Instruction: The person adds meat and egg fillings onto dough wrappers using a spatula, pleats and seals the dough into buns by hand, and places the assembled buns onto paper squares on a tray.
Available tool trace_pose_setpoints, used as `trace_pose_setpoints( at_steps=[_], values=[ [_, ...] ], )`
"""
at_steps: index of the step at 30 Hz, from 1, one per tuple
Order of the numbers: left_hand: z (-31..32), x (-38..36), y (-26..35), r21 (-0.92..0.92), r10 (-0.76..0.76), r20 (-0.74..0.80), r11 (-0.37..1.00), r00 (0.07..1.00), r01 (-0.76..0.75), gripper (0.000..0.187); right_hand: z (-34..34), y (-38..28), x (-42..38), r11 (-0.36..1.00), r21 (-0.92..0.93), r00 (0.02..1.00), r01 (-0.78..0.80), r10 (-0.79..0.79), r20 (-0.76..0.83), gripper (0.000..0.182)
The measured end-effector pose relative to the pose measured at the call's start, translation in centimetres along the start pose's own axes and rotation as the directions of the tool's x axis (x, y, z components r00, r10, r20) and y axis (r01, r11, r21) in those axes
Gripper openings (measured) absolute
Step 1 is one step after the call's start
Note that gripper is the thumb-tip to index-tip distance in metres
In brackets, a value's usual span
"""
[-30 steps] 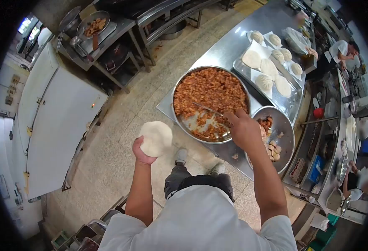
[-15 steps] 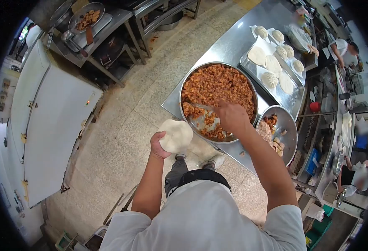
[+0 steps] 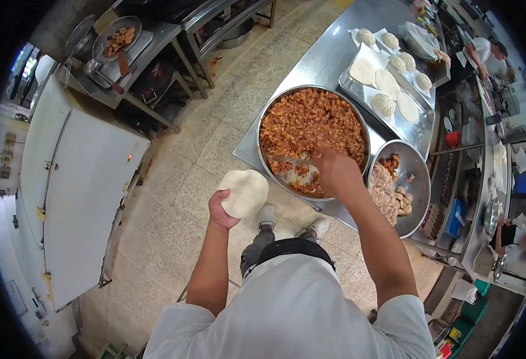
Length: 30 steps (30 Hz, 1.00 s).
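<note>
My left hand (image 3: 221,210) holds a round, flat dough wrapper (image 3: 245,192), thumb on top and the palm beneath, left of a wide metal bowl (image 3: 262,149). That bowl is heaped with chopped reddish-brown filling (image 3: 314,122). Over its near side, my right hand (image 3: 339,172) is closed on a metal spatula (image 3: 292,160), whose blade lies in the filling. Bare metal shows through a thin smear there. Close to my right forearm stands a second metal bowl (image 3: 420,206) with pale minced meat (image 3: 382,188), dark red chunks (image 3: 390,163) and brown roundish pieces (image 3: 403,202).
Past the bowls, a metal tray (image 3: 365,99) carries flat wrappers (image 3: 387,84) and pleated buns (image 3: 383,105) on paper. A white chest freezer (image 3: 89,197) is at left, beside a counter with a pan (image 3: 117,39). Other people (image 3: 484,54) stand at far right.
My right hand and the spatula have shifted slightly within the near side of the filling. The wrapper in my left hand sits a little further left. The whole view has shifted slightly.
</note>
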<state>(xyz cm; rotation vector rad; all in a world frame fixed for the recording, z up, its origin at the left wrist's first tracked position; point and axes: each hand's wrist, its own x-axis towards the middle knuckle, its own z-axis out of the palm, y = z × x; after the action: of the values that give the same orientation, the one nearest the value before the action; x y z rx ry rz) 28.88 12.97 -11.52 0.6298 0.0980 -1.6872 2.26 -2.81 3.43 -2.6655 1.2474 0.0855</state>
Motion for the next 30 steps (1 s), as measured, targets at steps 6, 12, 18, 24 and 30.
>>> trace_pose_setpoints(
  at_steps=[6, 12, 18, 24, 30],
  values=[
    [-0.3, -0.7, 0.7, -0.057, -0.022, 0.011, 0.998, 1.0, 0.023, 0.07, 4.6, 2.8, -1.1, 0.995, 0.079, 0.991, -0.053, 0.062, -0.119, 0.037],
    [0.8, -0.6, -0.5, -0.087, -0.017, -0.094, 0.996, 0.995, 0.009, 0.066, 5.5, 2.8, -2.6, 0.982, 0.165, 0.995, -0.094, 0.087, 0.049, 0.035],
    [2.3, 0.4, -2.7, -0.057, 0.037, -0.14, 0.997, 0.99, -0.045, 0.063, 6.2, 1.9, -4.1, 0.962, 0.257, 0.994, -0.091, 0.102, -0.03, 0.03],
    [4.1, 0.7, -3.3, -0.029, 0.077, -0.168, 0.996, 0.983, -0.083, 0.06, 6.3, 0.9, -4.5, 0.965, 0.22, 0.989, -0.144, 0.134, 0.06, 0.03],
    [3.9, 1.2, -3.6, 0.008, 0.088, -0.147, 0.996, 0.985, -0.088, 0.059, 6.3, 0.2, -5.9, 0.891, 0.414, 0.977, -0.189, 0.215, -0.015, 0.028]
  ],
)
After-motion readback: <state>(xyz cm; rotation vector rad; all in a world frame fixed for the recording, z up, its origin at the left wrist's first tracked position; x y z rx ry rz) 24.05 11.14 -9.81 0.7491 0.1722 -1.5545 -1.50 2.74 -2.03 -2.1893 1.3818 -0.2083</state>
